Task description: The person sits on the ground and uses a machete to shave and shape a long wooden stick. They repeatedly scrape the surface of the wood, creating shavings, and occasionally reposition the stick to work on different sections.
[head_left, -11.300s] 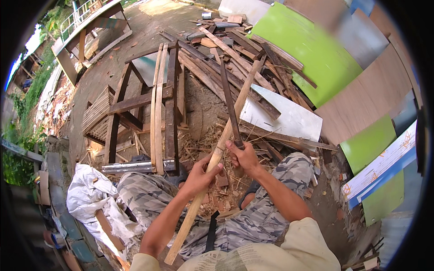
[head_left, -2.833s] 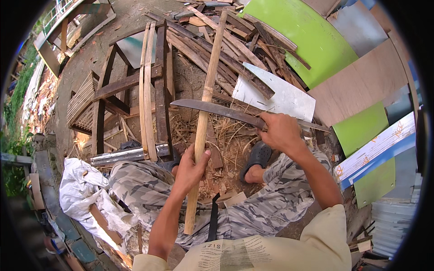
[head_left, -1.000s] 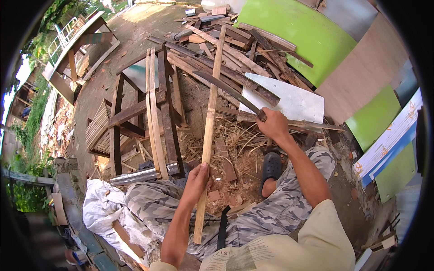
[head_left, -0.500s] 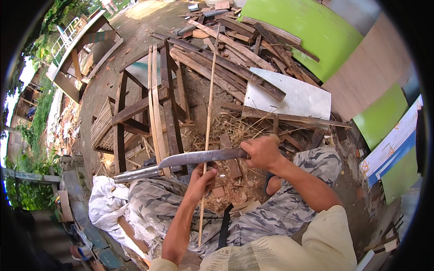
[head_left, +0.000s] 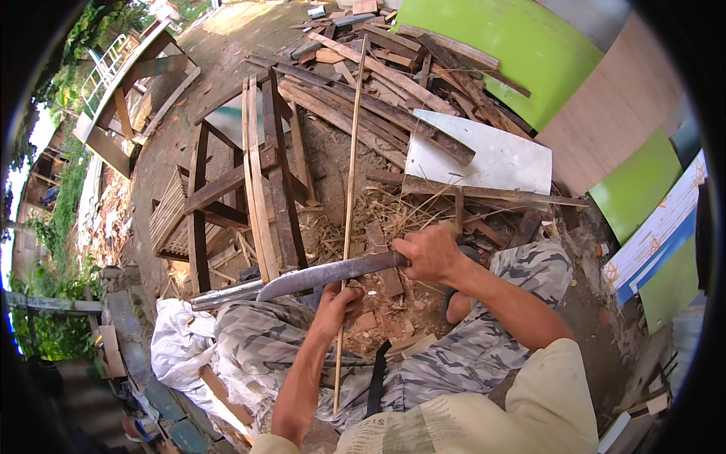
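Observation:
My left hand (head_left: pixel 336 303) grips a long thin bamboo strip (head_left: pixel 351 181) that stands nearly upright, its top reaching toward the wood pile. My right hand (head_left: pixel 429 253) is closed on the handle of a long curved machete (head_left: pixel 325 274). The blade lies almost level, pointing left, and crosses the strip just above my left hand. I sit with my knees in camouflage trousers (head_left: pixel 499 333) on either side of a heap of shavings and chips (head_left: pixel 382 295).
Several bamboo slats (head_left: pixel 255 189) lean on a dark wooden frame (head_left: pixel 227 185) at left. A scrap wood pile (head_left: pixel 393 83), a white board (head_left: pixel 491 159) and green panels (head_left: pixel 522 53) lie beyond. A metal pipe (head_left: pixel 219 295) and white sack (head_left: pixel 178 352) sit lower left.
The machete came down from raised at upper right to lying level across the strip above my left hand. The bamboo now looks thinner, seen edge-on.

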Available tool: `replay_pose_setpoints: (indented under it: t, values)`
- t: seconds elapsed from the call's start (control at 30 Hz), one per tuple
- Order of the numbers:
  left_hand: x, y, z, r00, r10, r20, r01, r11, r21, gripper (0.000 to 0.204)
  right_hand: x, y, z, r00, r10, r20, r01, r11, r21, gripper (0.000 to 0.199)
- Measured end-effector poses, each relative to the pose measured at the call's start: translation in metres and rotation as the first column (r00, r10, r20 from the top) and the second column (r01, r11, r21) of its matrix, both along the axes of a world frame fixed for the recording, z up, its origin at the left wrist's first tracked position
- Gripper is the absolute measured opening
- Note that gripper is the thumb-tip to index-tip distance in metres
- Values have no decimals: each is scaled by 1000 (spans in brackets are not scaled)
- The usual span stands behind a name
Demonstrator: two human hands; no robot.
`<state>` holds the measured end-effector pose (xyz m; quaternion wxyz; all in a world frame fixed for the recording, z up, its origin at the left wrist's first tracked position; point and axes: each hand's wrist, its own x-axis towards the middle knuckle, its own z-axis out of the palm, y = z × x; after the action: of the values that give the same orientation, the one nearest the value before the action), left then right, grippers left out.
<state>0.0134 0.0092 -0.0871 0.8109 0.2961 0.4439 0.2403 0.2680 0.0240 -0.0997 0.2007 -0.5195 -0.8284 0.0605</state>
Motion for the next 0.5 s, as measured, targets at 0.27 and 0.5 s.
replay_pose_setpoints:
  t: [0.27,0.5]
  values:
    - [3,-3,12,992,-111,52,110,994,21,18,63,49,-9,897,-441,-25,438,896,-74,21]
    - [-2,-4,14,999,-31,38,33,997,-71,19,10,12,0,997,-72,12,73,995,-68,20]
